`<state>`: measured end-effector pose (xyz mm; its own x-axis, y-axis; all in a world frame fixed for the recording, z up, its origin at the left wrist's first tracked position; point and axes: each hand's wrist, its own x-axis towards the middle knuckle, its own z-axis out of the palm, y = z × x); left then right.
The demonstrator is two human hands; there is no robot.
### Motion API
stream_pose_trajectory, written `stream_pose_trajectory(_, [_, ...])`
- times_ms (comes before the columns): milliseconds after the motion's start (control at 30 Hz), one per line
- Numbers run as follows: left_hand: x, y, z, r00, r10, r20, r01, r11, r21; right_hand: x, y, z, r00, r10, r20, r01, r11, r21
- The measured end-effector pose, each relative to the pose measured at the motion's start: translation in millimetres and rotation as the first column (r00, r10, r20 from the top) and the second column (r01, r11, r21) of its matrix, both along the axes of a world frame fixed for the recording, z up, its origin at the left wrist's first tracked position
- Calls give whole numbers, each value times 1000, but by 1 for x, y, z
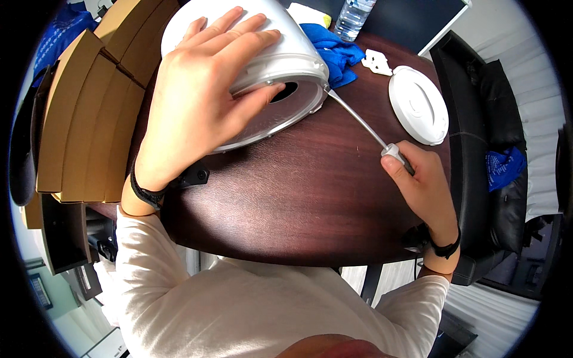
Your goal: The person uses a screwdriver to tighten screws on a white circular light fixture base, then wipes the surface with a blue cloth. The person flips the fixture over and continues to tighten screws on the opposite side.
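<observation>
A white cylindrical appliance body (298,43) lies tipped on the table, its round, clear-rimmed end turned toward me. My left hand (206,83) steadies it, fingers spread over the white side and thumb hooked across the rim. In my right hand (421,179) is a screwdriver (361,120), gripped by its grey handle. Its long metal shaft points up and left, and the tip meets the right side of the appliance's rim. A round white lid-like cover (419,106) rests on the table to the right, beside a small white plastic piece (376,62).
Cardboard boxes (89,119) line the left side. Behind the appliance are a blue cloth (334,53) and a clear water bottle (354,19). The dark wooden table (298,203) has a curved near edge. A black sofa (471,155) stands to the right.
</observation>
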<state>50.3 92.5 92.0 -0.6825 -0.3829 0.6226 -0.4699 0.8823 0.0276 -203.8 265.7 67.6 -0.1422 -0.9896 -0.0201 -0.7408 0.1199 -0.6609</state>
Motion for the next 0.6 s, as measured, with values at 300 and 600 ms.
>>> stream_pose_trajectory(300, [-1,2,1,1000,7,-6,-7,1000,7,-14,-4,-1,988,22,156,-43,990,135])
stream_pose_trajectory(600, [-2,1,1,1000,16,10,-16,1000,-21,-18,-8,-2,908,-98,407,-26,957,289])
